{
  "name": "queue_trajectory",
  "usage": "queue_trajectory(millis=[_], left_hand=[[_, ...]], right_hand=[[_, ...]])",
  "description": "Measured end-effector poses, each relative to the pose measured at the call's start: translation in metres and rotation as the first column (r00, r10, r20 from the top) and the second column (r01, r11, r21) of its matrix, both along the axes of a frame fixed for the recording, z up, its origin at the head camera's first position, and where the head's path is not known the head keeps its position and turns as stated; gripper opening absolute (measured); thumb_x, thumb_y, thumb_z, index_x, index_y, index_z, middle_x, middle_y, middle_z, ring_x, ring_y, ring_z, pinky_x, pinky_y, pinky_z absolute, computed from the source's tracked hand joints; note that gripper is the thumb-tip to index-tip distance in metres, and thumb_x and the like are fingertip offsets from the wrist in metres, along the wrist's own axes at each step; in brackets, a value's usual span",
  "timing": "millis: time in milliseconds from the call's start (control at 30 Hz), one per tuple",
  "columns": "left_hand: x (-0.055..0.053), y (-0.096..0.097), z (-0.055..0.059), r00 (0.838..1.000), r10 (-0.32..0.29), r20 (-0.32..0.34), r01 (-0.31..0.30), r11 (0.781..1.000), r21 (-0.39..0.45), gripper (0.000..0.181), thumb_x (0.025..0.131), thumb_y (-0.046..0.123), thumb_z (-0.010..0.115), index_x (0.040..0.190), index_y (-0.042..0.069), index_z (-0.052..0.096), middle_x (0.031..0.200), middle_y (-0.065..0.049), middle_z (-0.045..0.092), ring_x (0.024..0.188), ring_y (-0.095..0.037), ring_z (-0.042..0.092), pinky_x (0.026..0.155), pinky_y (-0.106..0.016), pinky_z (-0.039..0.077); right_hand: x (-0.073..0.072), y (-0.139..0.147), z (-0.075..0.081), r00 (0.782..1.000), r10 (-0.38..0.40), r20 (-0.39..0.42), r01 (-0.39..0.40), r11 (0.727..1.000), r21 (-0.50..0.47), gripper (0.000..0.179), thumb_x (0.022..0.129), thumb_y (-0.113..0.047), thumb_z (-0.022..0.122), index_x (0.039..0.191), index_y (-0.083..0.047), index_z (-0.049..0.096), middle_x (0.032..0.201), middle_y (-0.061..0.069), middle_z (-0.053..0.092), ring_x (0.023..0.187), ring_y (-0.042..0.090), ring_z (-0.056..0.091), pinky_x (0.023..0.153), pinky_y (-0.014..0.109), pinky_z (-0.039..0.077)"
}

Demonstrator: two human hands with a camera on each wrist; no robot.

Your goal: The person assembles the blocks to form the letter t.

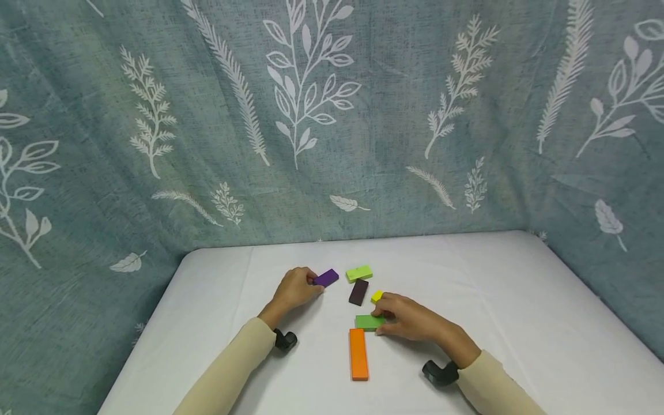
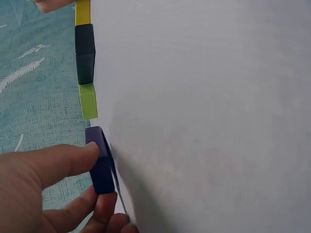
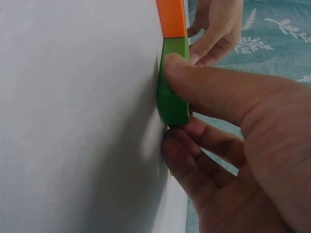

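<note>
With thumb and fingers, my left hand (image 1: 297,288) pinches the near end of a purple rectangular block (image 1: 327,278); in the left wrist view the purple block (image 2: 102,174) looks slightly tilted off the tabletop. My right hand (image 1: 410,317) grips the right end of a green block (image 1: 366,323), its thumb along the near side. The green block (image 3: 174,109) meets the far end of a long orange block (image 1: 358,354). A small yellow block (image 1: 376,297), partly covered by the right fingers, lies beyond the green one. Farther back are a dark brown block (image 1: 358,292) and a lime block (image 1: 359,273), apparently touching.
A white cloth covers the table (image 1: 456,276). Behind it and along both sides hangs a green-blue curtain (image 1: 384,115) with white leaf prints. Each wrist carries a black camera, the left camera (image 1: 285,340) and the right camera (image 1: 440,373), close above the cloth.
</note>
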State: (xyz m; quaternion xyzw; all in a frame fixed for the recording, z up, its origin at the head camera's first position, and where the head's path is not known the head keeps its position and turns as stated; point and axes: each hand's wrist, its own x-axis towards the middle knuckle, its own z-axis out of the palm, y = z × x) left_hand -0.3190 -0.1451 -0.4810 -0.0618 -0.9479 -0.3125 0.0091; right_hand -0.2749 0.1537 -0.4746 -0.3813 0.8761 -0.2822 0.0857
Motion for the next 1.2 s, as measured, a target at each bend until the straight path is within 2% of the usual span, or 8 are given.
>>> queue_trajectory(millis=[133,267,367,500,667,800,1033,1200], left_hand=[[0.001,-0.003,0.003,0.999,0.002,0.043,-0.004,0.999,0.045,0.031,0.087,0.024,0.077,0.111,0.004,0.072,0.099,-0.005,0.068,0.09,-0.017,0.061,0.081,-0.036,0.051],[0.005,-0.009,0.015,0.998,-0.002,0.058,-0.003,0.996,0.088,0.031,0.088,0.026,0.076,0.113,0.007,0.071,0.105,-0.005,0.068,0.097,-0.02,0.061,0.083,-0.038,0.051],[0.011,-0.014,0.025,0.999,-0.032,0.035,0.028,0.994,0.102,0.031,0.088,0.026,0.075,0.113,0.008,0.071,0.107,-0.006,0.068,0.1,-0.022,0.061,0.085,-0.041,0.051],[0.022,-0.016,0.032,0.994,-0.107,0.021,0.105,0.99,0.097,0.028,0.087,0.024,0.075,0.112,0.01,0.072,0.106,-0.004,0.068,0.099,-0.021,0.06,0.085,-0.04,0.05],[0.038,-0.013,0.033,0.98,-0.201,0.012,0.199,0.977,0.082,0.026,0.086,0.019,0.076,0.11,0.01,0.072,0.103,-0.003,0.068,0.096,-0.02,0.06,0.081,-0.037,0.049],[0.047,-0.009,0.031,0.969,-0.246,-0.006,0.245,0.965,0.092,0.024,0.085,0.018,0.076,0.108,0.01,0.072,0.102,-0.003,0.068,0.095,-0.022,0.061,0.08,-0.036,0.048],[0.057,-0.007,0.025,0.961,-0.278,-0.008,0.277,0.956,0.093,0.023,0.086,0.017,0.074,0.109,0.011,0.072,0.102,-0.002,0.068,0.093,-0.017,0.058,0.08,-0.034,0.048],[0.06,-0.005,0.023,0.956,-0.292,0.003,0.29,0.952,0.093,0.024,0.087,0.016,0.074,0.11,0.01,0.072,0.103,-0.002,0.069,0.094,-0.019,0.059,0.08,-0.035,0.048]], right_hand=[[0.001,0.001,-0.001,1.0,0.007,-0.006,-0.007,1.0,-0.008,0.025,0.087,-0.023,0.078,0.108,-0.011,0.071,0.098,-0.003,0.06,0.087,0.009,0.053,0.079,0.024,0.049],[0.001,0.001,0.0,1.0,0.009,-0.018,-0.009,1.0,-0.002,0.025,0.087,-0.023,0.078,0.107,-0.012,0.071,0.097,-0.004,0.059,0.086,0.009,0.052,0.078,0.023,0.047],[0.0,0.0,0.0,1.0,0.007,-0.02,-0.007,1.0,0.003,0.024,0.087,-0.024,0.078,0.107,-0.013,0.071,0.096,-0.004,0.059,0.086,0.009,0.052,0.078,0.023,0.047],[-0.001,0.0,0.0,1.0,0.001,-0.012,-0.001,1.0,0.008,0.024,0.087,-0.025,0.078,0.107,-0.013,0.071,0.096,-0.004,0.059,0.086,0.009,0.052,0.078,0.023,0.046],[-0.001,0.001,-0.001,1.0,-0.004,-0.005,0.004,1.0,0.009,0.024,0.087,-0.025,0.078,0.106,-0.013,0.071,0.096,-0.004,0.059,0.085,0.009,0.051,0.077,0.023,0.046],[0.0,0.002,0.0,1.0,-0.004,-0.007,0.004,1.0,0.007,0.024,0.086,-0.024,0.079,0.106,-0.012,0.071,0.095,-0.003,0.059,0.085,0.009,0.051,0.077,0.023,0.046],[0.002,0.001,0.002,1.0,-0.002,-0.003,0.002,1.0,0.005,0.024,0.086,-0.022,0.079,0.106,-0.011,0.072,0.095,-0.003,0.059,0.086,0.01,0.052,0.078,0.023,0.047],[0.002,0.001,0.003,1.0,-0.003,-0.006,0.003,1.0,0.005,0.024,0.086,-0.023,0.079,0.106,-0.012,0.072,0.096,-0.004,0.059,0.086,0.01,0.053,0.079,0.024,0.048]])
